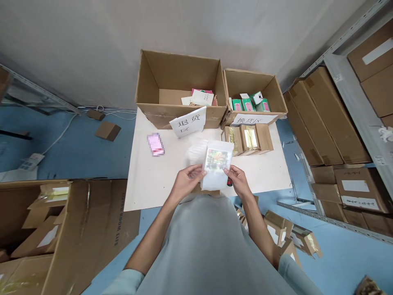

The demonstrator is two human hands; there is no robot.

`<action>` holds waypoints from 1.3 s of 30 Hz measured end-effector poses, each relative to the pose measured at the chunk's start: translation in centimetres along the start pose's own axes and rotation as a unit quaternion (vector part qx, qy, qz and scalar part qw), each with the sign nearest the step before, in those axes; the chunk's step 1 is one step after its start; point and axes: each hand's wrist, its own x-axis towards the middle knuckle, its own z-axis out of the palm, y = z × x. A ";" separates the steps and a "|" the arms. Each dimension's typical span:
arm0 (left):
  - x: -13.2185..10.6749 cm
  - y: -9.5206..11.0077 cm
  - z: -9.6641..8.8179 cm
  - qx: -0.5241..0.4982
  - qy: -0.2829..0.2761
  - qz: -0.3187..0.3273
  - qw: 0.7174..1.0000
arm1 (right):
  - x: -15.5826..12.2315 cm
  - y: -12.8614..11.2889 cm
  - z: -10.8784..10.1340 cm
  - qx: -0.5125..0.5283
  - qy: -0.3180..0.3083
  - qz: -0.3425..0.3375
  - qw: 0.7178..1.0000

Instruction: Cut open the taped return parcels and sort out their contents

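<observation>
My left hand (pixel 188 180) and my right hand (pixel 240 181) grip a flat white packet (pixel 217 164) by its two sides, low down, fingers closed on the edges. A blurred colourful picture shows on the packet's front. Behind it, to the left, lies crumpled translucent white wrapping (pixel 196 151) on the white table (pixel 147 184). Partly hidden by my right hand is a small red and black object (pixel 229 182), whose kind I cannot make out. Some brown cardboard (pixel 198 189) peeks out under the packet, close to my body.
Two open cartons, a larger one (pixel 181 116) and a smaller one (pixel 254 116), stand at the table's back with paper signs and small boxes inside. Several small cardboard boxes (pixel 265 139) sit before them. A pink, pixelated item (pixel 156 144) lies left. Shelving (pixel 353 94) rises right; a big carton (pixel 92 229) stands lower left.
</observation>
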 end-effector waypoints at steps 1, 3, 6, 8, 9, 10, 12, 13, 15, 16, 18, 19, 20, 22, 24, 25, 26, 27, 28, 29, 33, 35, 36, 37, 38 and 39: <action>0.1 -0.3 0.4 -0.015 -0.023 -0.019 0.999 | 0.1 0.2 0.1 -0.004 0.001 0.002 1.000; 0.3 -0.8 0.8 -0.046 -0.038 -0.043 0.997 | 0.5 0.6 0.5 -0.022 0.010 0.001 1.000; 0.2 -1.1 0.8 -0.056 -0.006 -0.028 0.998 | 0.7 1.2 1.4 -0.092 0.089 -0.036 0.991; -0.2 -1.1 0.8 -0.026 0.033 0.027 0.999 | 0.3 1.5 2.7 -0.125 0.128 -0.060 0.982; -0.4 -1.2 0.9 -0.001 0.047 0.062 0.997 | -0.1 1.6 3.6 -0.125 0.125 -0.064 0.982; -0.7 -1.3 1.0 0.030 0.055 0.097 0.993 | -0.5 1.6 4.6 -0.116 0.109 -0.064 0.985; -1.2 -1.7 1.5 0.095 0.051 0.161 0.981 | -1.4 1.7 6.6 -0.089 0.074 -0.067 0.991; -1.5 -2.0 1.7 0.124 0.041 0.188 0.973 | -1.8 1.7 7.5 -0.078 0.071 -0.073 0.992; -2.1 -2.7 2.2 0.159 0.011 0.232 0.959 | -2.2 1.8 8.8 -0.070 0.099 -0.083 0.989; -2.3 -2.9 2.3 0.165 -0.007 0.249 0.954 | -2.2 1.8 9.1 -0.073 0.122 -0.083 0.986; -2.6 -3.2 2.1 0.165 -0.035 0.259 0.951 | -2.2 1.7 9.2 -0.080 0.165 -0.082 0.980; -2.6 -3.3 1.7 0.162 -0.037 0.252 0.953 | -2.2 1.6 8.9 -0.081 0.175 -0.084 0.978; -2.5 -3.2 1.2 0.158 -0.029 0.235 0.959 | -2.3 1.5 8.6 -0.077 0.176 -0.088 0.977; -1.9 -2.9 -0.4 0.139 0.007 0.184 0.973 | -2.5 1.2 8.0 -0.060 0.158 -0.094 0.981; -1.0 -2.5 -2.3 0.084 0.013 0.118 0.989 | -3.0 1.1 7.7 -0.045 0.134 -0.083 0.986; -0.6 -2.2 -3.3 0.047 -0.011 0.080 0.996 | -3.3 1.2 7.6 -0.038 0.125 -0.072 0.989; -0.2 -2.0 -4.1 0.009 -0.050 0.041 0.998 | -3.5 1.3 7.7 -0.029 0.118 -0.060 0.991; 0.1 -1.9 -4.8 -0.024 -0.094 0.005 0.995 | -3.7 1.4 7.8 -0.020 0.113 -0.048 0.992; 0.3 -1.7 -5.4 -0.048 -0.132 -0.025 0.990 | -3.9 1.6 8.1 -0.011 0.108 -0.039 0.993; 0.4 -1.6 -5.9 -0.062 -0.157 -0.046 0.985 | -4.1 1.8 8.3 -0.003 0.105 -0.034 0.994; 0.1 -1.7 -7.0 -0.078 -0.150 -0.057 0.984 | -4.3 2.3 9.1 0.001 0.101 -0.045 0.994; 0.0 -1.9 -7.5 -0.081 -0.135 -0.050 0.986 | -4.2 2.4 8.9 -0.019 0.110 -0.062 0.992; 0.1 -2.0 -7.8 -0.082 -0.127 -0.048 0.987 | -4.1 2.5 8.6 -0.030 0.115 -0.067 0.991; 0.3 -2.1 -8.1 -0.082 -0.118 -0.046 0.989 | -3.9 2.5 8.2 -0.041 0.120 -0.070 0.989; 0.5 -2.2 -8.5 -0.082 -0.107 -0.043 0.990 | -3.7 2.6 7.6 -0.051 0.123 -0.069 0.989; 0.7 -2.3 -8.9 -0.083 -0.093 -0.040 0.991 | -3.5 2.8 6.9 -0.061 0.124 -0.065 0.988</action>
